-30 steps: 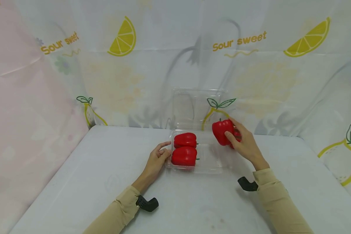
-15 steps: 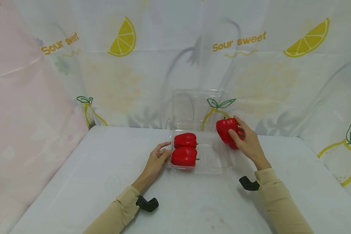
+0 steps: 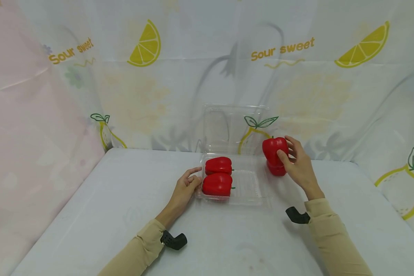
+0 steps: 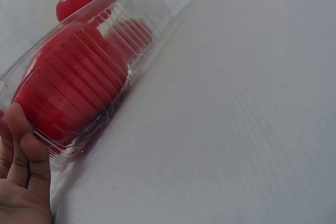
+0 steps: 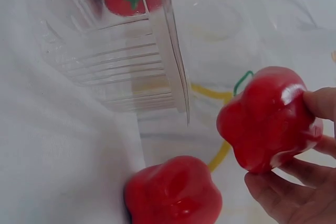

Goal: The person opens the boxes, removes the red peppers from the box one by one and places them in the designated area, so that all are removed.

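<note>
My right hand [image 3: 298, 165] grips a red bell pepper [image 3: 273, 149] between thumb and fingers, with its green stem pointing up. In the right wrist view the held pepper [image 5: 268, 121] shows its lobed bottom. A second bell pepper [image 3: 277, 170] sits on the table just right of the clear plastic clamshell box [image 3: 250, 184], partly hidden below the held one. Two more bell peppers, a rear one [image 3: 218, 165] and a front one [image 3: 217, 185], lie side by side in the box's left half, stems to the right. The fingertips of my left hand [image 3: 183, 189] touch the box's left end.
The box's clear lid [image 3: 224, 119] stands raised at the back. Behind the white table [image 3: 151, 165] hangs a lemon-printed cloth [image 3: 179, 88], close to the table's far edge. A pink cloth [image 3: 31, 134] covers the left side.
My right hand has moved rightward with the bell pepper, from over the box's right end to beyond it. The pepper on the table shows more plainly. My left hand stays put.
</note>
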The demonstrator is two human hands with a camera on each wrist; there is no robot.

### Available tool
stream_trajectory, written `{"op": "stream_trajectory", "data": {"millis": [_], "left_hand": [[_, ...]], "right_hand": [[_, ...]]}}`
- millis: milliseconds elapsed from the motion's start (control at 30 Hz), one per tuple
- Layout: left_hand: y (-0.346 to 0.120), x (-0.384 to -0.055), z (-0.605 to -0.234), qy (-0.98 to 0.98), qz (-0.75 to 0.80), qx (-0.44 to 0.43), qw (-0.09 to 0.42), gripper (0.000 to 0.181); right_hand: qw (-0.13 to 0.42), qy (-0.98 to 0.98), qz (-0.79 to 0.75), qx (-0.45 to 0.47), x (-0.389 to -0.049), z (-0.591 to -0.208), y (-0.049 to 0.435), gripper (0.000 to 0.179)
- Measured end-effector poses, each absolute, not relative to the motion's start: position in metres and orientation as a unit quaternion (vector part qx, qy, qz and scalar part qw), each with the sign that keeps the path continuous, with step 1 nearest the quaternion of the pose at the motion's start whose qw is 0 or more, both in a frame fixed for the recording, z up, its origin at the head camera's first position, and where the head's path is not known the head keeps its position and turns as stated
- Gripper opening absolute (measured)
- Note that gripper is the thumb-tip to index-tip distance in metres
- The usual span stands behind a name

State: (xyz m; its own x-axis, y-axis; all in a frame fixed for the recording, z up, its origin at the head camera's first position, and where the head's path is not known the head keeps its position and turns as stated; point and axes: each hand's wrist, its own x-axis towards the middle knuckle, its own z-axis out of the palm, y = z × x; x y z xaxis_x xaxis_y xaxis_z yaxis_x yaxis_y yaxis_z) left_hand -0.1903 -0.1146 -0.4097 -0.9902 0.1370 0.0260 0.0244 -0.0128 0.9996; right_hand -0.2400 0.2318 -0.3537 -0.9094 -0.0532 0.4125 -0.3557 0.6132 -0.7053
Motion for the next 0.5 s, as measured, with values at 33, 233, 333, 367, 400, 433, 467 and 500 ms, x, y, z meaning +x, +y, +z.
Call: {"op": "stream_trajectory", "data": {"millis": [33, 233, 333, 367, 400, 433, 467, 500], "left_hand": [[-0.1147, -0.1906, -0.4101, 0.701, 0.71, 0.057, 0.04, 0.041], [-0.1148, -0.1911, -0.4109, 0.701, 0.71, 0.055, 0.039, 0.042], [-0.1147, -0.1907, -0.4104, 0.699, 0.712, 0.056, 0.041, 0.042], [-0.1147, -0.1906, -0.4103, 0.698, 0.712, 0.057, 0.041, 0.042], [-0.1148, -0.1905, -0.4101, 0.698, 0.713, 0.058, 0.041, 0.042], [-0.1149, -0.1905, -0.4101, 0.698, 0.712, 0.059, 0.041, 0.042], [-0.115, -0.1905, -0.41, 0.699, 0.712, 0.059, 0.04, 0.042], [-0.1151, -0.1904, -0.4099, 0.7, 0.711, 0.059, 0.039, 0.042]], "right_hand": [[0.18, -0.88, 0.424, 0.115, -0.2401, -0.3537, 0.2325, 0.059], [0.177, -0.883, 0.424, 0.097, -0.2389, -0.3518, 0.2359, 0.059], [0.175, -0.883, 0.426, 0.09, -0.2376, -0.3495, 0.2379, 0.059], [0.175, -0.883, 0.427, 0.088, -0.2375, -0.349, 0.2386, 0.059], [0.176, -0.883, 0.426, 0.086, -0.2376, -0.3487, 0.2394, 0.059], [0.176, -0.883, 0.426, 0.084, -0.2379, -0.3487, 0.2401, 0.059], [0.177, -0.882, 0.428, 0.082, -0.2382, -0.3485, 0.2408, 0.059], [0.178, -0.882, 0.429, 0.081, -0.2388, -0.3488, 0.2415, 0.059]]}}
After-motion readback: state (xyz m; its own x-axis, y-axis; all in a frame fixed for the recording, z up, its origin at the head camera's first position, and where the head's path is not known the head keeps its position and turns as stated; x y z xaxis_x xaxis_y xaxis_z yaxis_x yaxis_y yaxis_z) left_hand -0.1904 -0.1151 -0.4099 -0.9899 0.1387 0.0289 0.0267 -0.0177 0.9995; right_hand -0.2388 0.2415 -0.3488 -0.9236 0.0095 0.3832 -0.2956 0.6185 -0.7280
